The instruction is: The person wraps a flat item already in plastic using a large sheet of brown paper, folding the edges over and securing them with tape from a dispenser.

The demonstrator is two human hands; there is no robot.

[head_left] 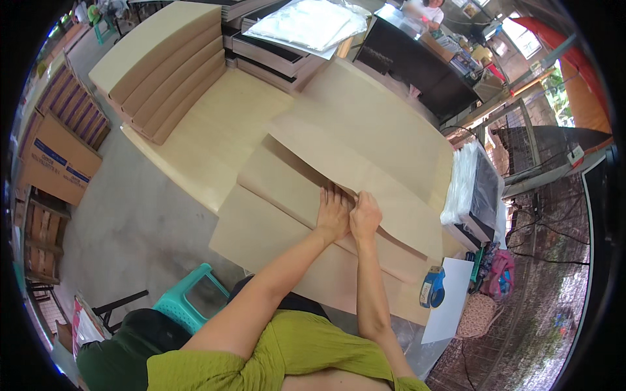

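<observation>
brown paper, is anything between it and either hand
Nothing visible stands in the way: the left hand rests directly on the brown paper, and the right hand is closed at its raised edge. The blue roll lies off to the right, apart from both hands.

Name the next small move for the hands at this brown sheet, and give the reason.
Probably slide the left hand back before lowering the raised brown flap: that hand's fingers appear to reach in at the flap's edge, where a dark gap shows, and the right hand seems to grip that edge, so lowering it now could trap them.
</observation>
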